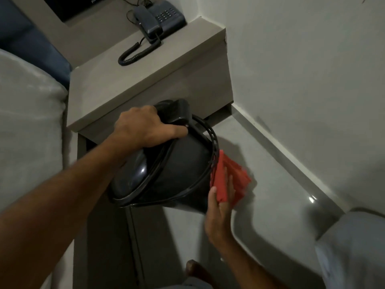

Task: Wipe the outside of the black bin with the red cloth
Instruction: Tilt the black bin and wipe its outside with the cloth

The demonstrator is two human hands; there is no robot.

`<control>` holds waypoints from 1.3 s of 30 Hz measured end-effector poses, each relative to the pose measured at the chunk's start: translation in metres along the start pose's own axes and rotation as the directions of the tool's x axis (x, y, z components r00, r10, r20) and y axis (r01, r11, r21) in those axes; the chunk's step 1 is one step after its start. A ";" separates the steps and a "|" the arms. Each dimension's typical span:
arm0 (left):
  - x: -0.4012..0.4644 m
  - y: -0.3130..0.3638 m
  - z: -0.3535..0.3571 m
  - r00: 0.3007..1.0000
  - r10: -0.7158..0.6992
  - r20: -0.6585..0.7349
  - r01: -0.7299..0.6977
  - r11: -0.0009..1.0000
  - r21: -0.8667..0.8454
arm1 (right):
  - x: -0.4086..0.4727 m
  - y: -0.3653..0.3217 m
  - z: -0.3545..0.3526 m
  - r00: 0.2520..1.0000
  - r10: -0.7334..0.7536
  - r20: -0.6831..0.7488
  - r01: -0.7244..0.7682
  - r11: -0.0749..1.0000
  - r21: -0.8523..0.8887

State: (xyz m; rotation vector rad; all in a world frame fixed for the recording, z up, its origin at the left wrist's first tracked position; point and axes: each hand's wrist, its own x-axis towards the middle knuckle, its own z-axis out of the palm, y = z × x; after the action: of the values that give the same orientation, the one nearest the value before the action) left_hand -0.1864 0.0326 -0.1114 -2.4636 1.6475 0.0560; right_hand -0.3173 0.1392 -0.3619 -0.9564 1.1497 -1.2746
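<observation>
Head view, looking down beside a bedside shelf. The black bin [177, 174] is held off the floor [270, 184] and tipped on its side, just below the front edge of the grey shelf [125, 80] that carries a corded telephone [158, 17]. The left hand [145, 128] is clamped on the bin's upper end, fingers wrapped over the dark block-shaped part near the rim. The right hand [218, 209] lies at the bin's lower right flank, fingers closed on the folded red cloth [227, 178], which is pressed between palm and bin wall; part of the cloth hangs free to the right.

Key relation: the bin lies to the left of, and slightly above, the cloth hand, touching it through the cloth. The bin's long axis runs diagonally, from the glossy rounded end at lower left to the far end at upper right. Which end is the mouth cannot be told for certain; the shiny oval face toward the camera is probably the lid. The loose wire-like hoop [208, 151] crosses the flank near the cloth.

Judgement: wiping is under way on the right flank; the right hand is the nearer to unwiped wall, and a stroke along the diagonal axis would suit, the left hand rotating the bin to present fresh surface
</observation>
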 end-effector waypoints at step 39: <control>-0.021 -0.017 0.031 0.980 0.189 0.057 -0.197 0.935 0.296 | 0.091 -0.032 -0.072 0.669 0.726 0.155 -0.625 0.438 0.647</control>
State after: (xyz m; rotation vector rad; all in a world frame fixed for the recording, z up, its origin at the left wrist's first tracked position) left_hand -0.1768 0.0632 -0.1368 -2.0653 1.7363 -0.1257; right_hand -0.3994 0.0510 -0.3541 0.1835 0.9165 -0.9319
